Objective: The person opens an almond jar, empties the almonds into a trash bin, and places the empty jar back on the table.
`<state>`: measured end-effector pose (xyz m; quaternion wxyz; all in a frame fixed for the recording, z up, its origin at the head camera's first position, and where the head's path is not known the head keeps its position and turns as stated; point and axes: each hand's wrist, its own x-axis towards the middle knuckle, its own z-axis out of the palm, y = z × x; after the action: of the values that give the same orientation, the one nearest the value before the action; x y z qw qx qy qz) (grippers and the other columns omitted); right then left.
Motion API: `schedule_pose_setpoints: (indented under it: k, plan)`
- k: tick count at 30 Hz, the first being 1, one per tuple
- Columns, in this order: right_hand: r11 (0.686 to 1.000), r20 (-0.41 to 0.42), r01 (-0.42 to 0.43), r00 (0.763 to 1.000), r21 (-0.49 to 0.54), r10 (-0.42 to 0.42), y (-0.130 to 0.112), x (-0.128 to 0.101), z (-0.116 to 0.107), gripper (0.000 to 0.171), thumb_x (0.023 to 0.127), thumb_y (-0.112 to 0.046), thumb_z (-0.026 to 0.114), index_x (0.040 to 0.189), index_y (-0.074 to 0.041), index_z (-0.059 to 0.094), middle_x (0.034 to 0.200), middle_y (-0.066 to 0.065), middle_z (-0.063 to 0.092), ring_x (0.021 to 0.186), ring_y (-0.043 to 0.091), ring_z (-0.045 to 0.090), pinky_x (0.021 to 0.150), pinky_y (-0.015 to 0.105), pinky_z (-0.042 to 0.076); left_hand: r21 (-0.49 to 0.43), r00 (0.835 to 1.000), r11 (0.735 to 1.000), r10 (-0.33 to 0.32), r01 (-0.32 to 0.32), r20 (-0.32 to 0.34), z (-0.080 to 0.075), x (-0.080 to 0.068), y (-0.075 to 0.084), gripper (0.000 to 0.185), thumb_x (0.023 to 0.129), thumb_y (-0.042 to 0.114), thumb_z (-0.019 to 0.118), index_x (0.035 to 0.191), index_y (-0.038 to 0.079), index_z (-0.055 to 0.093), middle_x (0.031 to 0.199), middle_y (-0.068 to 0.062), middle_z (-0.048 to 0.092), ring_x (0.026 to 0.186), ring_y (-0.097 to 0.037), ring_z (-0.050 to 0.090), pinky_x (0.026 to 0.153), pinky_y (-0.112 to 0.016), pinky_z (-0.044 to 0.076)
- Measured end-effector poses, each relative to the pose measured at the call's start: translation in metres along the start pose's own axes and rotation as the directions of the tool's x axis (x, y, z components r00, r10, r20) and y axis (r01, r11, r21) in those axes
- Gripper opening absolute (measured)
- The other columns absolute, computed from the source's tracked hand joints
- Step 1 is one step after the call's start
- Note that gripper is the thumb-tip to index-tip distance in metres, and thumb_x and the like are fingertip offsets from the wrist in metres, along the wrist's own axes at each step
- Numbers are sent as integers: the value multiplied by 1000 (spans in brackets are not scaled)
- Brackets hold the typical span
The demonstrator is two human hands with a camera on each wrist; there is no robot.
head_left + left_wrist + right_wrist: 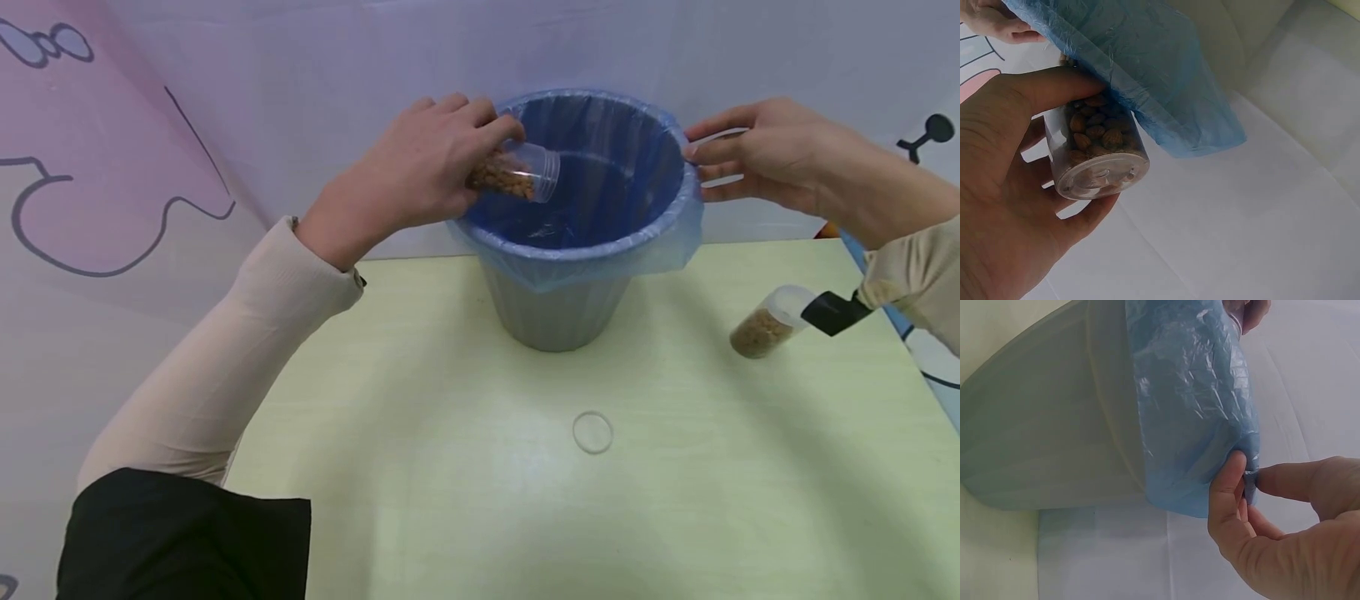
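The jar [517,173] of brown nuts is what we see in the left hand [420,175], tipped on its side with its open mouth over the bucket [555,312]. Going from near to far, closest to us on the pale yellow-green table [450,500] lies a small clear ring or lid [592,432], faint against the tabletop and hard for us to make out. Further back on the right lies a second jar [768,323] holding a tan filling; its far end is hidden behind a black strap piece [832,314] at the right wrist. Behind these stands the grey bucket, lined with a blue plastic bag [600,179] folded out over the rim. The left hand's fingers and thumb are curled round the jar [1099,150]; in the left wrist view we see its clear base and the nuts pressed against the wall, while the bag's overhang [1166,87] covers its upper end. The right hand [757,154] is at the far right edge of the rim; in the right wrist view its thumb [1229,494] and forefinger pinch a fold of the bag [1194,412], the other fingers cut off by the frame. Behind everything hangs a pale backdrop [225,100] with drawn outlines, only partly in view
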<state>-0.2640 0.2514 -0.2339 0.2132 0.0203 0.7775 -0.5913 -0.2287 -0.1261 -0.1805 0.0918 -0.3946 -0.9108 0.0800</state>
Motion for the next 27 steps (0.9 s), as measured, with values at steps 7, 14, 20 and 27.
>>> schedule_pose_setpoints:
  k: [7,14,20,27]
  plan:
    - [999,0,1,1000,-32,-1,0,0,1,55,104,-24,61,154,-17,38,115,-11,58,92,7,68,74,24,62,11,1000,1000,8,-8,-4,2,0,-1,52,98,9,61,148,14,52,132,-17,61,116,-40,56,97,-58,49]
    - [1000,3,-4,1000,-29,4,0,-1,2,51,104,-23,62,150,-18,40,112,-12,61,92,7,68,74,25,62,8,1000,1000,8,-8,-23,3,-2,-1,51,97,5,58,148,14,53,133,-17,61,118,-40,56,96,-57,48]
    - [1000,10,0,1000,-11,0,1,1,1,48,103,-23,63,146,-19,42,111,-11,62,91,8,69,74,26,62,34,1000,999,4,-4,-11,2,-1,0,50,100,6,55,149,14,52,135,-17,61,120,-40,56,97,-57,47]
    - [1000,12,-6,1000,-4,6,1,2,1,47,102,-22,65,144,-20,44,112,-11,62,92,8,69,74,26,62,42,999,999,17,-16,-30,4,-2,0,47,102,6,52,148,13,54,132,-17,61,118,-40,56,93,-56,47]
